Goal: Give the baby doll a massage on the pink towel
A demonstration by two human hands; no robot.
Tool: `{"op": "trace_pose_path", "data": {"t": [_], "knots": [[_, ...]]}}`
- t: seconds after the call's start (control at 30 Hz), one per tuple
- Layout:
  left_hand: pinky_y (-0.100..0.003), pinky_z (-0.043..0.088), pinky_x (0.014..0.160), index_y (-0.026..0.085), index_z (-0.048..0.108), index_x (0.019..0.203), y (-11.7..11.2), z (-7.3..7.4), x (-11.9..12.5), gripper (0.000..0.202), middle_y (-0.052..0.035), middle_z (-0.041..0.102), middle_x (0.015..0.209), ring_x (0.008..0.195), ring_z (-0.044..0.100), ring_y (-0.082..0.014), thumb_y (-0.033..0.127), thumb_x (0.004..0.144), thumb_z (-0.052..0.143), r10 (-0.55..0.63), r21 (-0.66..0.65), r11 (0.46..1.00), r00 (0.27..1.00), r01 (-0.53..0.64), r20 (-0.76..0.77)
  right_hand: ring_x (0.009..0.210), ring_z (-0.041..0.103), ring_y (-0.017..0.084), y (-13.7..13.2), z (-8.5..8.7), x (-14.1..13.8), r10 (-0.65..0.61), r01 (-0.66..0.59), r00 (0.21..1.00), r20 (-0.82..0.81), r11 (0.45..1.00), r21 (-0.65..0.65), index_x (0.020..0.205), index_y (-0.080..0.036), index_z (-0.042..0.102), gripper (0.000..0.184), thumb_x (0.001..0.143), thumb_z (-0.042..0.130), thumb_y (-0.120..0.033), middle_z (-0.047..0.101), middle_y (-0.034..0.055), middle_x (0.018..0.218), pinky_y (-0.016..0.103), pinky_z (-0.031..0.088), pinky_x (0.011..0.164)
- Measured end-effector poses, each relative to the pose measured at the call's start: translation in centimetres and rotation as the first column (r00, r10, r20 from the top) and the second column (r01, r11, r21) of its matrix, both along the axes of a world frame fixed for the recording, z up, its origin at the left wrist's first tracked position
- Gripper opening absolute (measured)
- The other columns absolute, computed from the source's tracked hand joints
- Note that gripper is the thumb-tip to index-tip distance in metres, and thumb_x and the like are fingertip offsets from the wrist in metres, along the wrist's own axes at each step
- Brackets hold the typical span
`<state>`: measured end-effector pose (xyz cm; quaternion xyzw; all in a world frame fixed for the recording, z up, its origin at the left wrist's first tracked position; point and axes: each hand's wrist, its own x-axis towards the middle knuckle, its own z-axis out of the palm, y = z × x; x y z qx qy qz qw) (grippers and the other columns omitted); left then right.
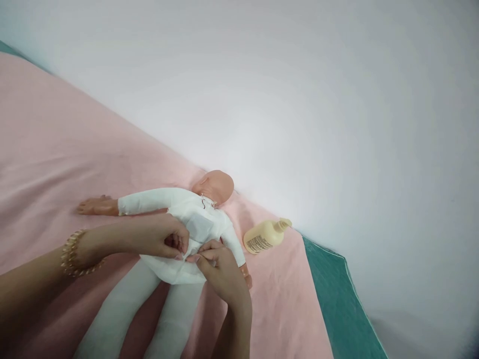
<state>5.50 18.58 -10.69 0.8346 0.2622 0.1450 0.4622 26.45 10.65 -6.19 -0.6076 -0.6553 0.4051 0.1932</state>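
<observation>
A baby doll (194,219) in a white bodysuit lies on its back on a pink sheet (56,149), head towards the wall. A white diaper (175,269) sits around its hips. My left hand (170,237) has its fingers curled, pinching the diaper's edge at the doll's waist. Just to the right of it, my right hand (219,267) is closed on the same diaper edge, fingertips nearly touching the left hand. A gold bangle (73,254) sits on my left wrist.
A cream pump bottle (265,237) lies on its side on the pink sheet, right of the doll. A teal mattress edge (337,299) shows at the lower right. A white wall (299,99) runs along the far side.
</observation>
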Motion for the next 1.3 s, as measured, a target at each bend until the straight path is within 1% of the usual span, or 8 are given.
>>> {"op": "trace_pose_path", "data": {"t": [0.13, 0.3, 0.63, 0.8, 0.9, 1.03, 1.17, 1.3], "knots": [[-0.020, 0.042, 0.065, 0.021, 0.073, 0.084, 0.1, 0.7, 0.4, 0.019, 0.0026, 0.071, 0.078, 0.071, 0.061, -0.0126, 0.030, 0.087, 0.057, 0.095, 0.132, 0.986, 0.995, -0.098, 0.030, 0.097, 0.058, 0.015, 0.1, 0.2, 0.4, -0.086, 0.089, 0.995, -0.049, 0.994, 0.066, 0.083, -0.029, 0.081, 0.026, 0.090, 0.059, -0.016, 0.066, -0.0007, 0.099, 0.026, 0.042, 0.083], [-0.024, 0.038, 0.064, 0.021, 0.071, 0.078, 0.2, -0.1, 0.7, 0.022, 0.0022, 0.067, 0.073, 0.066, 0.056, -0.0139, 0.033, 0.088, 0.055, 0.172, 0.286, 0.938, 0.980, -0.193, 0.098, 0.094, 0.061, 0.016, 0.6, -0.6, 0.2, -0.131, 0.140, 0.988, -0.081, 0.982, 0.124, 0.083, -0.028, 0.081, 0.028, 0.090, 0.058, -0.015, 0.067, 0.0008, 0.098, 0.027, 0.045, 0.082], [-0.027, 0.038, 0.066, 0.020, 0.071, 0.075, 0.3, -0.6, 1.1, 0.023, 0.0006, 0.068, 0.073, 0.067, 0.058, -0.0168, 0.030, 0.086, 0.053, 0.184, 0.272, 0.942, 0.981, -0.194, 0.063, 0.092, 0.060, 0.018, 1.2, -1.9, -0.6, -0.149, 0.154, 0.988, -0.043, 0.972, 0.180, 0.073, -0.025, 0.078, 0.028, 0.088, 0.057, -0.014, 0.064, 0.0022, 0.087, 0.031, 0.044, 0.084], [-0.029, 0.040, 0.066, 0.016, 0.070, 0.083, 0.6, -0.1, 1.1, 0.033, -0.0023, 0.068, 0.077, 0.071, 0.057, -0.0180, 0.038, 0.094, 0.048, 0.242, 0.201, 0.943, 0.962, -0.264, 0.130, 0.104, 0.059, 0.020, 1.9, -3.1, -0.2, -0.262, 0.321, 0.946, -0.193, 0.852, 0.415, 0.072, -0.021, 0.070, 0.026, 0.091, 0.054, -0.022, 0.064, 0.0046, 0.099, 0.034, 0.044, 0.096], [-0.030, 0.043, 0.074, 0.016, 0.069, 0.088, 0.8, -0.2, 1.1, 0.034, -0.0024, 0.067, 0.085, 0.079, 0.056, -0.0178, 0.041, 0.098, 0.048, 0.281, 0.247, 0.911, 0.935, -0.331, 0.218, 0.122, 0.053, 0.021, 2.2, -4.0, -0.5, -0.256, 0.348, 0.935, -0.244, 0.789, 0.507, 0.098, -0.021, 0.068, 0.021, 0.096, 0.051, -0.034, 0.060, 0.0083, 0.123, 0.037, 0.042, 0.105], [-0.034, 0.040, 0.102, 0.019, 0.068, 0.107, 1.2, -1.0, 1.1, 0.030, -0.0037, 0.068, 0.113, 0.112, 0.055, -0.0217, 0.039, 0.100, 0.047, 0.272, 0.378, 0.841, 0.906, -0.388, 0.325, 0.131, 0.048, 0.021, 2.4, -4.6, -1.2, -0.175, 0.244, 0.968, -0.179, 0.823, 0.513, 0.128, -0.022, 0.058, 0.035, 0.098, 0.051, -0.039, 0.057, 0.0091, 0.135, 0.039, 0.037, 0.113], [-0.039, 0.036, 0.109, 0.019, 0.060, 0.126, 1.4, -2.1, 1.5, 0.041, -0.0079, 0.063, 0.131, 0.124, 0.052, -0.0253, 0.046, 0.101, 0.042, 0.317, 0.460, 0.784, 0.906, -0.417, 0.280, 0.128, 0.050, 0.022, 2.9, -5.0, -1.3, -0.155, 0.191, 0.981, -0.112, 0.841, 0.507, 0.125, -0.020, 0.060, 0.034, 0.100, 0.048, -0.040, 0.060, 0.0094, 0.131, 0.040, 0.038, 0.112], [-0.041, 0.037, 0.107, 0.018, 0.063, 0.118, 1.6, -2.6, 1.7, 0.042, -0.0093, 0.066, 0.124, 0.119, 0.056, -0.0262, 0.049, 0.102, 0.039, 0.338, 0.476, 0.787, 0.920, -0.392, 0.199, 0.120, 0.054, 0.022, 3.5, -5.2, -1.2, -0.150, 0.158, 0.987, -0.057, 0.855, 0.494, 0.117, -0.018, 0.064, 0.029, 0.100, 0.047, -0.036, 0.065, 0.0096, 0.123, 0.039, 0.040, 0.107]]}}
